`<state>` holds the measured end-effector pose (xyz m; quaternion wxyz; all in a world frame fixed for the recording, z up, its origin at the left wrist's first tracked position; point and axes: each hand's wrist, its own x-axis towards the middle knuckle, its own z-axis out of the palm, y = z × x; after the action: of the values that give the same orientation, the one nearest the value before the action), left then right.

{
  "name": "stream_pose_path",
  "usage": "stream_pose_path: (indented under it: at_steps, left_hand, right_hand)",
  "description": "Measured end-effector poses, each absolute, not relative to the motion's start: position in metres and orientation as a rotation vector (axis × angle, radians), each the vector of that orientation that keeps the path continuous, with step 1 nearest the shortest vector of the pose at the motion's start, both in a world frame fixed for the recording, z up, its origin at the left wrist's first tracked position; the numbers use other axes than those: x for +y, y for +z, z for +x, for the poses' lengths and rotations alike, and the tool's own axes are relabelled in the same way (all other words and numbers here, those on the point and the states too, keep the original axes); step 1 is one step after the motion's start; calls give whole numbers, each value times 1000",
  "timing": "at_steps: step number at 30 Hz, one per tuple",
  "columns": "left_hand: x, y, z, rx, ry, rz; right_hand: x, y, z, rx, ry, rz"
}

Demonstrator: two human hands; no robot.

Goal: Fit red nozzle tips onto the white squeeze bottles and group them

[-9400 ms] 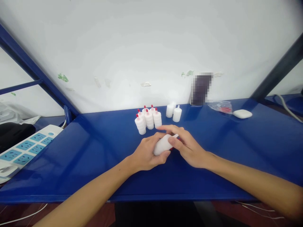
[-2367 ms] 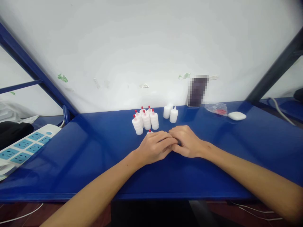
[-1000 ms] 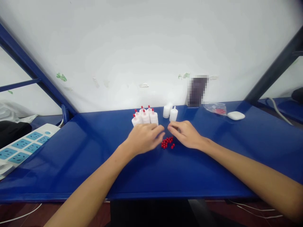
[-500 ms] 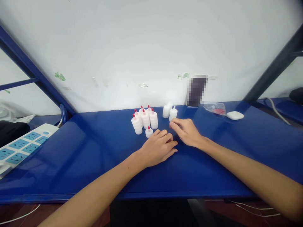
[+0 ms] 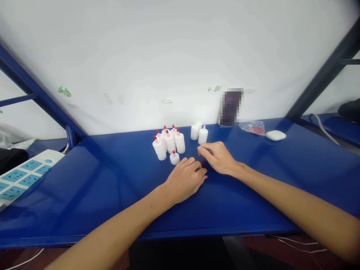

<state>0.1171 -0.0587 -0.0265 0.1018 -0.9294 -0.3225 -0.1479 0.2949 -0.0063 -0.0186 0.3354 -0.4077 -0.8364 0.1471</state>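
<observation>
Six red-capped bottles grouped on desk; seventh bottle just in front. Left hand front-right of group — curled over red cap, grip unclear. Right hand farther right — thumb and forefinger together.

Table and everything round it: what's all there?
table: one, blue, centre
red-tipped bottles: seven tips showing, white, middle
plain bottles: two or more, white, farther back
red piece: one showing, red, middle
bag: one, clear, back right
oval thing: one, white, beside bag
blurred thing: one, dark, at back
power strip: one, white and blue, left
posts: two, blue, both sides
wall: one, white, behind
black things: two, black, both edges
left hand: one, bare, middle
right hand: one, bare, middle
</observation>
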Motion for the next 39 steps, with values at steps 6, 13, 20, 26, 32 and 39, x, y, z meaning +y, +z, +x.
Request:
stream_pose_path:
  at_steps: [6, 13, 20, 26, 32, 39]
  left_hand:
    - [-61, -25, 117, -923, -484, -2860]
    - [-54, -26, 114, -845, -1114, -2753]
    - [-51, -25, 115, -796, -1625, -2590]
    - [-57, -24, 119, -763, -1712, -2593]
    - [-51, -26, 117, -688, -1667, -2595]
    - [-48, -27, 109, -567, -1510, -2569]
  right_hand:
    - [-9, -16, 294, -2189, 431, -1037]
    - [-8, -17, 298, -2118, 572, -928]
    - [-20, -10, 297, -2194, 698, -646]
    - [-28, -5, 293, -2323, 632, -594]
    - [-28, -7, 292, -2360, 584, -646]
    - [-30, -6, 291, -2376, 567, -650]
